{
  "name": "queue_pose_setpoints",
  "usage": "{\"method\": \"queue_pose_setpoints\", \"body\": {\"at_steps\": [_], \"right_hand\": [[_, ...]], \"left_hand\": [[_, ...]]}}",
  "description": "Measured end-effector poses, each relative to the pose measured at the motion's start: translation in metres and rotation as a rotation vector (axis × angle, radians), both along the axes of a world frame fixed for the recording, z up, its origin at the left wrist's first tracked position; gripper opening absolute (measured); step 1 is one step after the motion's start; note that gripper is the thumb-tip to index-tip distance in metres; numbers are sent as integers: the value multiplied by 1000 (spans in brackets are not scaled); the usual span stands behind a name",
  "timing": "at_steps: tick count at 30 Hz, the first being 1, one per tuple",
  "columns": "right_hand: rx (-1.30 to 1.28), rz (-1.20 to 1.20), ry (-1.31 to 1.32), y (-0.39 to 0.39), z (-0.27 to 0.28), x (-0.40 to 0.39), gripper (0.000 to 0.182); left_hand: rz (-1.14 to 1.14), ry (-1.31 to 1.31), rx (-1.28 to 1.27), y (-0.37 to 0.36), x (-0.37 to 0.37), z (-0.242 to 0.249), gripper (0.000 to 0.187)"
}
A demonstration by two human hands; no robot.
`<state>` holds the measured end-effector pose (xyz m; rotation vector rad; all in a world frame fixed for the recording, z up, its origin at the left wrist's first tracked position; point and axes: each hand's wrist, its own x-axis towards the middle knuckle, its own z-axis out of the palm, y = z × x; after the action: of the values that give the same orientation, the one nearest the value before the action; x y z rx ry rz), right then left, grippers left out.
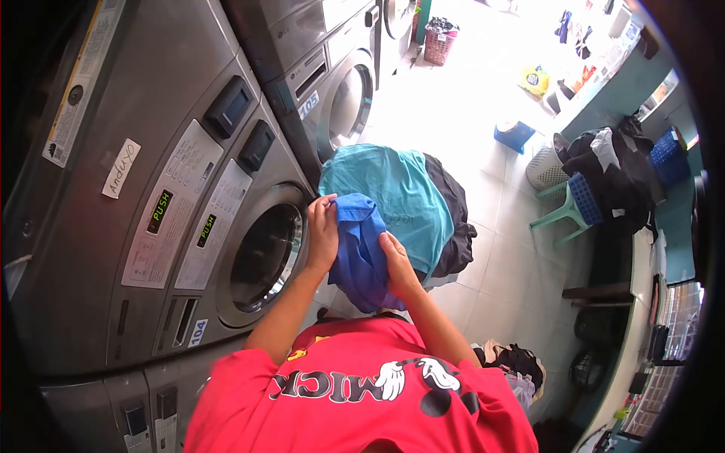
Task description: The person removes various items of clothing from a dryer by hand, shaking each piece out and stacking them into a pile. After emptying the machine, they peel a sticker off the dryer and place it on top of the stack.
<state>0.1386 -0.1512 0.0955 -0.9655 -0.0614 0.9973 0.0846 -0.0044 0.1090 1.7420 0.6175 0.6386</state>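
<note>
Both my hands hold a blue garment (359, 253) in front of my chest. My left hand (323, 230) grips its upper left edge, near the round door (264, 257) of washing machine 104. On the garment's right side my right hand (396, 266) pinches the cloth lower down. The garment hangs bunched between the hands. Just beyond it lies a teal cloth (396, 192) spread over a pile, with dark clothing (453, 219) at its right side.
A row of steel front-loading washers runs along the left, including machine 105 (343, 98). More laundry (517, 362) lies on the tiled floor by my right side. A green plastic stool (570, 211), a white basket (544, 166), a blue box (513, 134) and a counter stand at right.
</note>
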Motion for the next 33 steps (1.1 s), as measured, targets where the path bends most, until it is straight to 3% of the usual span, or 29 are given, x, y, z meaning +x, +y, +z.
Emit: {"method": "queue_pose_setpoints", "body": {"at_steps": [1, 4, 6, 8, 9, 10, 12, 14, 15, 17, 18, 20, 22, 24, 25, 27, 28, 30, 31, 32, 33], "right_hand": [[19, -50, 14, 0, -3, 0, 39], [43, -107, -20, -2, -3, 2, 31], [47, -123, -66, -3, 2, 3, 26], [-67, -136, -282, -4, 12, 3, 15], [-73, -136, -277, -5, 18, 5, 15], [-96, -166, -515, -6, 25, 9, 13], [-210, -230, -837, -10, 44, 24, 16], [-321, -262, -1068, -23, 63, 43, 24], [-328, -271, -1067, -31, 79, 50, 24], [-626, -62, -1655, -45, 106, 64, 36], [-626, -131, -1844, -49, 107, 73, 44], [-706, -210, -1991, -59, 112, 97, 44], [-744, -356, -1917, -72, 112, 122, 48], [-848, -511, -1984, -87, 103, 150, 38], [-875, -556, -1875, -97, 95, 162, 34], [-868, -735, -1721, -114, 78, 182, 24], [-869, -737, -1721, -118, 78, 182, 24], [-888, -650, -1164, -126, 77, 178, 22], [-766, -687, -1124, -131, 71, 178, 19], [-769, -685, -1121, -137, 70, 180, 19], [-591, -659, -985, -142, 71, 184, 18]], "left_hand": [[103, -5, 202, -5, -2, 1, 33], [94, -35, 341, -13, -10, 1, 34], [102, -188, 324, -20, -10, 8, 33], [-126, 159, 215, -25, -10, 14, 34], [-145, 326, 348, -17, -6, 10, 29], [-148, 332, 343, -10, -2, 12, 29], [-111, 8, -453, 5, 4, 21, 22], [-56, -171, -865, 29, 3, 42, 22], [-67, -229, -861, 39, 2, 57, 23], [-101, -330, -840, 51, -1, 92, 19], [-126, -371, -823, 54, -2, 111, 14], [-277, -407, -747, 58, -9, 142, 6], [-259, -419, -672, 50, -13, 177, 5], [-310, -539, -537, 55, -18, 197, 10], [-314, -539, -537, 60, -20, 205, 10], [-162, -505, -107, 69, -22, 219, 14], [-164, -505, -106, 68, -22, 224, 14], [10, -106, 886, 64, -22, 227, 16], [5, -101, 882, 63, -22, 224, 16], [18, 32, 1021, 64, -22, 218, 15], [33, 166, 1159, 65, -22, 211, 15]]}}
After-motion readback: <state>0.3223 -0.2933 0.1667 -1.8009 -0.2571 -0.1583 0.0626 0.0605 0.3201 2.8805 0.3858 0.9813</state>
